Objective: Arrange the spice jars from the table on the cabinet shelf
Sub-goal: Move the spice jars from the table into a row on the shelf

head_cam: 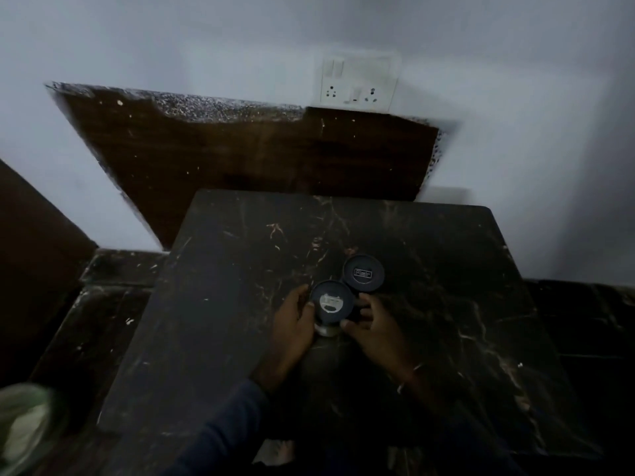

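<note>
Two spice jars with dark round lids stand on the dark marble table (213,304), seen from above. The nearer jar (331,302) has a pale label on its lid and a light body showing below. My left hand (295,321) grips its left side and my right hand (372,321) grips its right side. The second jar (363,272) stands just behind it to the right, lid marked with a word, touched by neither hand. No cabinet shelf is visible.
A dark wooden panel (240,152) leans against the white wall behind the table. A white switch and socket plate (359,82) sits on the wall. A blurred pale container (24,427) is at the lower left. Dark marble floor surrounds the table.
</note>
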Demonstrator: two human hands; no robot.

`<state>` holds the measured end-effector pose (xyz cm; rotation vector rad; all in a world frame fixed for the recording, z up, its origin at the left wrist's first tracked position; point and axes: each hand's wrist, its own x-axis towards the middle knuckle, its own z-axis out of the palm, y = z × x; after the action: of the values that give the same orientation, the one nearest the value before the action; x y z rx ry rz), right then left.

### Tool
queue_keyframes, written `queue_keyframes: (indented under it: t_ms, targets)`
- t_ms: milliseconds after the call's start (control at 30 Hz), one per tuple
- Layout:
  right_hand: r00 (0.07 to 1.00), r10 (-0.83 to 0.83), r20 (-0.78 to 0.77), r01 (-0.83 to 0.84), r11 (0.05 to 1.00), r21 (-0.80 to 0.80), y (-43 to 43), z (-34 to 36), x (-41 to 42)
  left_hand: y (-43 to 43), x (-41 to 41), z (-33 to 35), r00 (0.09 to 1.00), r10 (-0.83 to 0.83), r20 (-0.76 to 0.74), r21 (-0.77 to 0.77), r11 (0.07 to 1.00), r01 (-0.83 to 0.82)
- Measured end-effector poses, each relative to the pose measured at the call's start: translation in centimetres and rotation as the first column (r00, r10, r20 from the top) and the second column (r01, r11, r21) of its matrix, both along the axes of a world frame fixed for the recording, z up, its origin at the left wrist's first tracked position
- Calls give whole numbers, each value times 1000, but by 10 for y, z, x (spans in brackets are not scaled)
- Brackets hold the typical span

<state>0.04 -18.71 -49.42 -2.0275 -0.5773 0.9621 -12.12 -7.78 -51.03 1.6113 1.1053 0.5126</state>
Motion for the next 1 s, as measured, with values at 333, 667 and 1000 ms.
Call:
queue_keyframes:
  t_ms: [333, 667, 1000]
  targets:
    - [983, -119, -141, 140, 979, 150, 4, -8, -24, 20, 8, -25, 944, -330, 14, -26, 944, 330]
    - [999, 36, -14, -32, 980, 195, 3, 41, 16, 6, -6, 39, 973, -225, 49, 147, 965, 216]
    - [959, 196, -206, -52, 834, 550, 2, 113, 23, -26, 25, 138, 872, 64, 486, -121, 993, -5]
